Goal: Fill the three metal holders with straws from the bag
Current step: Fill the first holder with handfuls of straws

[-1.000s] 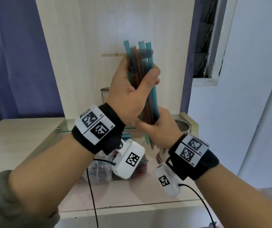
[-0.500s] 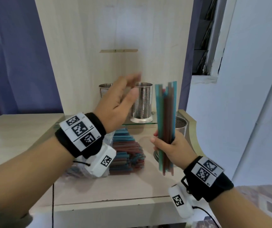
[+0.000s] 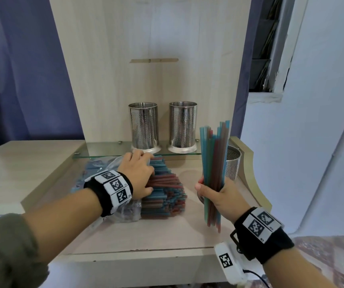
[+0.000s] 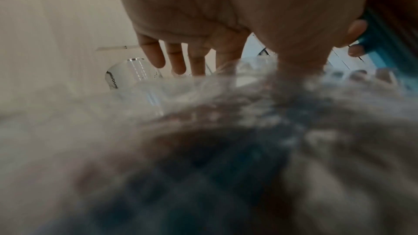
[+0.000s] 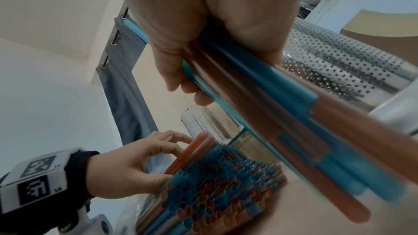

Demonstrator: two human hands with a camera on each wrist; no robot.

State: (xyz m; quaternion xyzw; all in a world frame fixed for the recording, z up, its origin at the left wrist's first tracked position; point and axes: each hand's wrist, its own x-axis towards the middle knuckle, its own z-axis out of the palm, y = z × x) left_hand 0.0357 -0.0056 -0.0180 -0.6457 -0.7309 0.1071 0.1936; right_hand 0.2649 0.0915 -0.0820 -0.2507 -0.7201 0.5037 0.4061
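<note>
A: Head view?
B: right hand (image 3: 221,196) grips a bundle of straws (image 3: 213,165), blue and red, roughly upright, fingers wrapped round its lower part, thumb on the near side. Third holder (image 3: 232,163) sits just behind the bundle, on the bench (image 3: 167,235).
A: Left?
B: left hand (image 3: 137,175) is on top of the straw pile (image 3: 165,194), palm down. Fingers curl over the far top edge of the pile, thumb against the near end face. Can't tell whether it pinches any straw. The pile sticks out of a clear bag (image 3: 125,210) lying under the wrist.
A: Other holders?
B: left holder (image 3: 144,127) and middle holder (image 3: 182,126) stand upright on the glass shelf (image 3: 104,148), just past the left fingertips. No straw tops show above either rim.
A: Left wrist view?
B: Mostly blur from the bag plastic. Fingers (image 4: 174,56) are spread and fairly straight, pointing toward a holder beyond them. Blue straws at the right edge, by the other hand's fingertips.
A: Right wrist?
B: Fingers (image 5: 199,96) closed tight round the bundle, straws running out toward the lens. Third holder right beside the knuckles. Below, left hand fingers sit slightly apart on the pile's top straws, thumb at the pile's end face.
</note>
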